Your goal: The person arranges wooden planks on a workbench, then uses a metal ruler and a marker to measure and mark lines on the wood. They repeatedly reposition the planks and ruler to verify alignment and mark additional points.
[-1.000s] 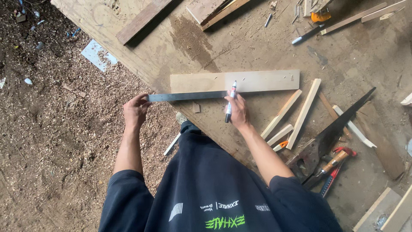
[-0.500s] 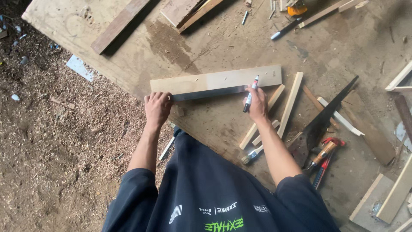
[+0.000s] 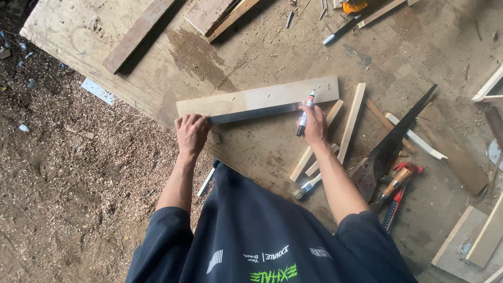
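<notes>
1. Fingers [image 3: 189,124] of the left hand [image 3: 191,133] lie spread and flat, pressing down the near end of a dark metal straightedge [image 3: 254,113]; nothing is gripped, only pinned so that the rule does not slip.
2. Right hand [image 3: 314,126], at centre frame, is closed around a black marker [image 3: 306,113], held upright with its red-capped tip at the far end of the straightedge.
3. Straightedge lies along the lower edge of a pale wooden board [image 3: 262,97], which rests flat across the middle of the plywood work surface [image 3: 157,68]; the rule serves as a guide for the pen.
4. Right of the hand: thin wood strips [image 3: 350,124], a handsaw [image 3: 395,139] and a red-handled tool [image 3: 401,175], close beside the forearm.
5. Upper frame: a dark plank [image 3: 137,35], stacked offcuts [image 3: 220,13] and a second marker [image 3: 340,30], well apart from the board.
6. Left of frame: sawdust-covered ground [image 3: 68,173].
</notes>
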